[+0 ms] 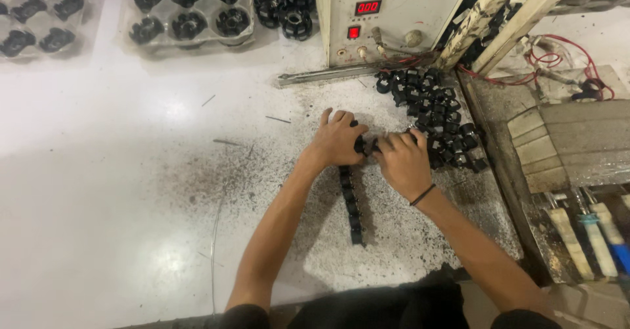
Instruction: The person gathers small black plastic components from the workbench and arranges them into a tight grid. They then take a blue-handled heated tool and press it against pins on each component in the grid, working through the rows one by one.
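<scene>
Two hands meet over small black parts on a speckled white table.

The left hand [338, 139] and right hand [401, 162] pinch a black piece [365, 146] between them; a row of black parts [351, 204] trails below the left hand, a loose pile [436, 116] beyond the right.

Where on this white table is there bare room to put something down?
The broad white stretch left of the left hand, below the clear trays, is bare. It is crowded right of the right hand, where the pile of black parts lies, and around the row of black parts.
</scene>
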### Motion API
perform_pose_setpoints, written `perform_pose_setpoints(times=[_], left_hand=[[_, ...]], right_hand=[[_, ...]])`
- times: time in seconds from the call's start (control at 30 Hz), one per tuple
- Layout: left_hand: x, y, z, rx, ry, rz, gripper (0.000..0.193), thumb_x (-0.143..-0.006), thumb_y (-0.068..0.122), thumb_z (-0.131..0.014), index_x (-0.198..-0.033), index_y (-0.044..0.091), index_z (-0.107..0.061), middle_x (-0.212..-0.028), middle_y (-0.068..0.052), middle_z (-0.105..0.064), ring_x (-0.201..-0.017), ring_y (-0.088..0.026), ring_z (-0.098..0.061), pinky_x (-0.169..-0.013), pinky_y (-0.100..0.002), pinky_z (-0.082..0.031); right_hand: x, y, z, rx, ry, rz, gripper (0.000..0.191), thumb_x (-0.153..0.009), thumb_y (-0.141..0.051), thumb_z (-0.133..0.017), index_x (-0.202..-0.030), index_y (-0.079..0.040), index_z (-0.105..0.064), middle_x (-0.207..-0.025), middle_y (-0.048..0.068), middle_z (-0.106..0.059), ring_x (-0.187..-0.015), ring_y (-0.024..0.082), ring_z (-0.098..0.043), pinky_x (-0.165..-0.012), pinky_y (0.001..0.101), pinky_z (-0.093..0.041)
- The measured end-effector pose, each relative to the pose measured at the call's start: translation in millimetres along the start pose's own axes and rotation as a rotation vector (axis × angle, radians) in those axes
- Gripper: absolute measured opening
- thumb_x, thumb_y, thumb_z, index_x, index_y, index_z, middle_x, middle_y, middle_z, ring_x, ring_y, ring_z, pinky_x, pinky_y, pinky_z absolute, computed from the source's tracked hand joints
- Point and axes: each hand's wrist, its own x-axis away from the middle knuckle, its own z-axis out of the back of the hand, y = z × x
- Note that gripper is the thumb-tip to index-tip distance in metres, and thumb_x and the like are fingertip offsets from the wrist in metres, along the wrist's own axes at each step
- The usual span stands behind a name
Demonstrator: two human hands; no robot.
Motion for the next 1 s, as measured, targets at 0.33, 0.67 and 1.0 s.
perform_pose_setpoints(times=[0.33, 0.67, 1.0], left_hand=[[0, -9, 2, 0.109, -0.109, 0.02, 0.072, -0.071, 0.041, -0.078, -0.14, 0.029, -0.06, -0.141, -0.019, -0.054, -0.14, -0.038, -0.042, -0.119, -0.067, -0.019], [-2, -9, 5, 0.152, -0.142, 0.034, 0.068, -0.074, 0.043, -0.078, -0.138, 0.028, -0.062, -0.142, -0.019, -0.053, -0.141, -0.038, -0.041, -0.121, -0.064, -0.018], [-3, -11, 1, 0.138, -0.192, 0.034, 0.069, -0.077, 0.044, -0.076, -0.142, 0.028, -0.058, -0.146, -0.019, -0.049, -0.145, -0.038, -0.036, -0.121, -0.064, -0.017]], right_hand=[[16, -16, 27, -0.251, -0.372, -0.086, 0.022, -0.093, -0.02, -0.065, -0.099, -0.003, -0.077, -0.089, 0.012, -0.075, -0.087, 0.026, -0.068, -0.083, 0.0451, -0.046], [8, -25, 27, -0.387, -0.268, -0.146, 0.026, -0.092, -0.024, -0.068, -0.075, -0.006, -0.076, -0.067, 0.012, -0.07, -0.065, 0.03, -0.067, -0.075, 0.0434, -0.046], [-11, -5, 19, -0.025, -0.104, -0.073, 0.023, -0.089, -0.026, -0.073, -0.081, -0.005, -0.076, -0.076, 0.01, -0.07, -0.07, 0.023, -0.064, -0.087, 0.047, -0.044]])
